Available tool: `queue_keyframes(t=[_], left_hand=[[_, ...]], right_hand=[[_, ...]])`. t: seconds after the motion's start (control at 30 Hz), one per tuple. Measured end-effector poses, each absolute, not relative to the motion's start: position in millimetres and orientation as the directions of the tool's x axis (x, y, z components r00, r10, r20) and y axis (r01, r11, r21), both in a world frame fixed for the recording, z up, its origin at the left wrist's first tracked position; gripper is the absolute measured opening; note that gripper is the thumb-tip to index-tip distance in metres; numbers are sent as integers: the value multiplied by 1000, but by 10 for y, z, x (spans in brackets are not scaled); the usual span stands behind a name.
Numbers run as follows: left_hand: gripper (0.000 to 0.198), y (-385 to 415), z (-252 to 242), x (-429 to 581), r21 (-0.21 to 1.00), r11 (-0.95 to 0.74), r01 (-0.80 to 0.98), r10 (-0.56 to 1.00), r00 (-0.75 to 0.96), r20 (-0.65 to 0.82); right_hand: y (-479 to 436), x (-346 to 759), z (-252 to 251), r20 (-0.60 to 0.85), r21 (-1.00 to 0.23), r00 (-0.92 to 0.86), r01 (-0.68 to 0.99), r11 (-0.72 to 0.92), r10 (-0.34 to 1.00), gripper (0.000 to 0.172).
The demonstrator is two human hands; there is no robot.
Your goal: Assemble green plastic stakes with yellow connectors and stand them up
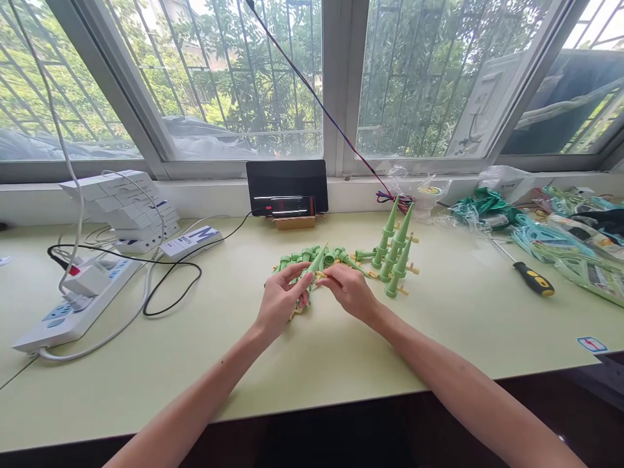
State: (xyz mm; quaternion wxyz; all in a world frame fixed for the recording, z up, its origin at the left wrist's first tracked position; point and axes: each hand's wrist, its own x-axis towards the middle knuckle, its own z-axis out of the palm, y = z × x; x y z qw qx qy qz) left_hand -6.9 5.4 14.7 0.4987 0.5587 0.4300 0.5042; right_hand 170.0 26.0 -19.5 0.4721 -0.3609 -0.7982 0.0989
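Note:
My left hand (285, 296) is closed around a green plastic plant watering spike (319, 259), its tip pointing up and away. Thumb and fingers of my right hand (353, 292) pinch a small yellow valve (321, 275) at the side of that spike; whether it sits inside the spike I cannot tell. Behind and under my hands lies a pile of loose green spikes (306, 253) with yellow parts among them, partly hidden by my fingers. To the right, several stacked spikes (400, 247) stand upright in columns, yellow valves sticking out sideways.
A tablet (286, 179) and a phone (287, 207) lean on a stand near the window. On the left are white boxes (139, 208), a power strip (73, 318) and cables. A screwdriver (533, 279) and plastic-wrapped packs (585, 250) lie at right.

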Motion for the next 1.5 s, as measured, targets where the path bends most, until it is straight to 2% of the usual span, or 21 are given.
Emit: queue_keyframes(t=[0.17, 0.37, 0.53, 0.67, 0.8, 0.9, 1.07, 1.2, 1.27, 1.33, 1.4, 1.5], left_hand=[[55, 67, 131, -83, 995, -83, -48, 982, 164, 90], [53, 72, 71, -80, 993, -117, -34, 974, 190, 121], [50, 55, 40, -73, 984, -168, 57, 974, 165, 157], [45, 39, 8, -71, 967, -220, 126, 969, 138, 203], [42, 30, -21, -65, 944, -277, 181, 959, 119, 258], [42, 20, -22, -57, 930, -298, 216, 953, 113, 280], [42, 3, -1, -41, 910, -337, 241, 941, 125, 316], [40, -1, 1, -33, 900, -352, 256, 935, 140, 326], [40, -5, 4, -29, 898, -352, 263, 935, 148, 323], [41, -10, 14, -25, 904, -340, 260, 939, 152, 309], [41, -13, 35, -20, 921, -313, 233, 948, 145, 285], [41, -6, 75, -21, 951, -261, 164, 963, 105, 247]], right_hand=[[258, 1712, -205, 682, -505, -286, 482, 716, 674, 34], [239, 1709, -154, 690, -553, -226, 447, 703, 687, 37], [197, 1678, -99, 621, -668, -170, 396, 630, 765, 45], [182, 1646, -92, 538, -782, -127, 294, 550, 833, 48], [183, 1608, -99, 370, -918, -129, 100, 383, 920, 49], [184, 1591, -90, 224, -974, -178, -79, 213, 958, 50], [205, 1617, -53, 49, -961, -327, -273, -44, 944, 48], [226, 1639, -32, -56, -935, -414, -296, -193, 909, 44], [222, 1630, -31, -56, -947, -398, -269, -175, 916, 45], [210, 1614, -35, 2, -976, -339, -207, -72, 941, 48], [193, 1601, -41, 126, -990, -255, -94, 105, 959, 49], [178, 1605, -51, 336, -923, -148, 147, 357, 930, 44]])
